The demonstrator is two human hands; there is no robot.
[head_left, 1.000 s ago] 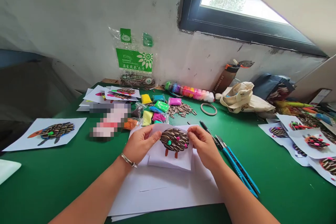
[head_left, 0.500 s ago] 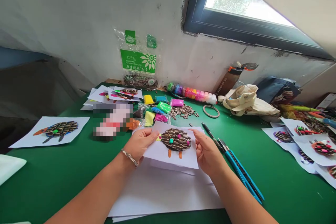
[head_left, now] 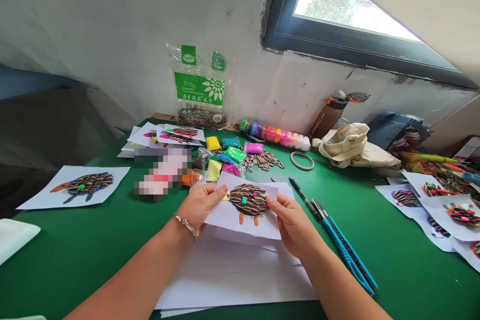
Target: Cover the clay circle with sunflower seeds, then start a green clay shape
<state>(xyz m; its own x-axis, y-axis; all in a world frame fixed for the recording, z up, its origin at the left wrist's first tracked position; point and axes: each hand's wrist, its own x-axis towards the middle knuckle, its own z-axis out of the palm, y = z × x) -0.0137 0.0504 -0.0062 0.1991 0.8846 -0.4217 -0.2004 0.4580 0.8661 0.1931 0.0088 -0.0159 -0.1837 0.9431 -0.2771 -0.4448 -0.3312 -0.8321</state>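
A white paper card (head_left: 221, 222) bears an animal made of sunflower seeds (head_left: 243, 202), with green and pink clay dots, a pale yellow head and two orange legs. My left hand (head_left: 202, 205) pinches the card's left edge, thumb on top beside the yellow head. On the right edge, my right hand (head_left: 292, 217) grips the card, its thumb over the seed body's end. The card is held tilted above a stack of white paper sheets (head_left: 240, 280). Fingers beneath the card are hidden.
Clay packets (head_left: 234, 154) and loose sunflower seeds (head_left: 264, 160) lie behind the card. To the right are a pen (head_left: 302, 192), blue-handled cutting tools (head_left: 348, 250) and a tape ring (head_left: 302, 160). Finished seed pictures (head_left: 84, 185) lie left and right; a seed bag (head_left: 200, 95) leans on the wall.
My right hand has shifted left along the card, and its thumb now lies farther over the picture. My left hand keeps its hold.
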